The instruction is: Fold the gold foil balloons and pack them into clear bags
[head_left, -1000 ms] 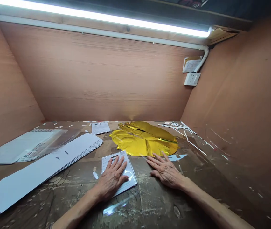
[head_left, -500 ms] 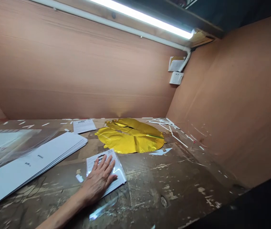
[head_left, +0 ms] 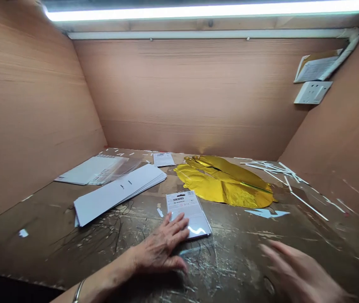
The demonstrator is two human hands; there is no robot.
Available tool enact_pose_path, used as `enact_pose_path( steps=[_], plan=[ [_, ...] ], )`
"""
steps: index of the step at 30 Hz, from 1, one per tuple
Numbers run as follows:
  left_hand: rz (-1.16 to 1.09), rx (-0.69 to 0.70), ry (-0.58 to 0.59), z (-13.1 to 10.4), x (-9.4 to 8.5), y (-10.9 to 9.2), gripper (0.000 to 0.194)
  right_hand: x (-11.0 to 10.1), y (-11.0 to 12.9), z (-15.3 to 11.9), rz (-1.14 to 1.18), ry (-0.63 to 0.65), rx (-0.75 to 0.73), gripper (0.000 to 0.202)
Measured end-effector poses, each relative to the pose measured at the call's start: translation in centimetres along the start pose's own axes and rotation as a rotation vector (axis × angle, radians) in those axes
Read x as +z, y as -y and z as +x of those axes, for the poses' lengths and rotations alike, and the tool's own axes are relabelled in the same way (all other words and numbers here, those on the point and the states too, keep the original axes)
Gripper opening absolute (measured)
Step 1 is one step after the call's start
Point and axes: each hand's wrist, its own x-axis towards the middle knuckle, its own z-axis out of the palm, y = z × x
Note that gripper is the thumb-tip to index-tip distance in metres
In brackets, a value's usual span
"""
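My left hand (head_left: 163,246) lies flat on the scratched worktop (head_left: 236,256), fingers apart, its fingertips resting on the near edge of a small packaged card in a clear sleeve (head_left: 188,213). My right hand (head_left: 296,271) is blurred at the lower right, fingers spread, holding nothing, above the bare worktop. A flat gold foil balloon (head_left: 226,185) lies behind the card, apart from both hands.
A stack of long white cards (head_left: 119,192) lies to the left, with clear sleeves and white sheets (head_left: 99,169) behind it. A small printed slip (head_left: 163,159) sits near the back wall. Thin white strips (head_left: 277,170) litter the right side. A wall socket (head_left: 312,92) is at the upper right.
The view swung left. My left hand slid back toward me, now only its fingertips on the card. My right hand, out of view half a second ago, is back at the lower right.
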Motion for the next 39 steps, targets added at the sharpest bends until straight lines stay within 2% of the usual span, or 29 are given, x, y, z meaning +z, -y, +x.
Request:
enact_pose_path(
  steps=[3,4,5,7,10,13,15,17,19,22,24,27,29,31,34,37,39],
  plan=[
    [-0.026,0.001,0.023,-0.9,-0.1,-0.9,0.077,3.7,1.6,5.4,0.059,0.179,-0.394,0.033],
    [-0.036,0.000,0.020,-0.9,-0.1,-1.1,0.078,4.8,2.2,6.8,0.095,0.214,-0.467,0.027],
    [-0.047,-0.003,0.018,-0.9,-0.2,-1.3,0.077,5.6,2.9,8.0,0.137,0.229,-0.476,0.021],
    [-0.069,-0.033,-0.011,-0.6,0.0,-1.5,0.065,6.9,4.1,9.5,0.239,0.208,-0.294,0.016],
    [-0.121,-0.159,-0.150,0.3,0.8,-1.7,0.023,7.9,5.2,10.5,0.386,0.179,0.077,0.024],
    [-0.197,-0.348,-0.323,1.5,1.6,-1.6,0.022,8.8,5.3,10.9,0.462,0.235,0.336,0.027],
    [-0.263,-0.462,-0.379,2.1,1.7,-1.5,0.019,9.6,5.1,11.1,0.557,0.267,0.467,0.023],
    [-0.353,-0.561,-0.401,2.3,1.6,-1.4,0.016,10.3,4.8,11.3,0.779,0.284,0.590,0.017],
    [-0.420,-0.647,-0.466,2.2,1.6,-1.1,0.014,10.6,4.7,11.7,1.044,0.280,0.707,0.027],
    [-0.491,-0.737,-0.649,2.0,2.0,-0.2,0.012,10.5,5.3,12.8,1.258,0.190,0.812,0.042],
    [-0.657,-0.798,-0.774,2.1,2.2,0.8,0.015,10.3,5.6,14.0,1.295,0.091,0.817,0.045],
    [-1.019,-0.847,-0.962,3.0,1.6,2.8,0.025,10.7,5.4,16.4,1.292,-0.003,0.773,0.042],
    [-1.131,-0.819,-1.067,3.9,0.4,4.8,0.039,11.8,4.8,18.5,1.254,-0.006,0.713,0.037],
    [-1.013,-0.865,-1.062,4.9,-1.4,7.4,0.036,13.5,3.8,21.3,1.164,0.036,0.636,0.030],
    [-0.683,-1.000,-0.942,7.0,-4.5,12.5,0.019,17.0,2.2,26.2,1.029,0.093,0.573,0.020],
    [-0.525,-1.030,-0.903,9.3,-6.9,18.1,0.016,21.0,0.7,31.4,0.927,0.141,0.565,0.016],
    [-0.431,-1.045,-0.858,10.6,-7.9,21.4,0.015,23.4,-0.1,34.4,0.837,0.192,0.556,0.017]
  ],
)
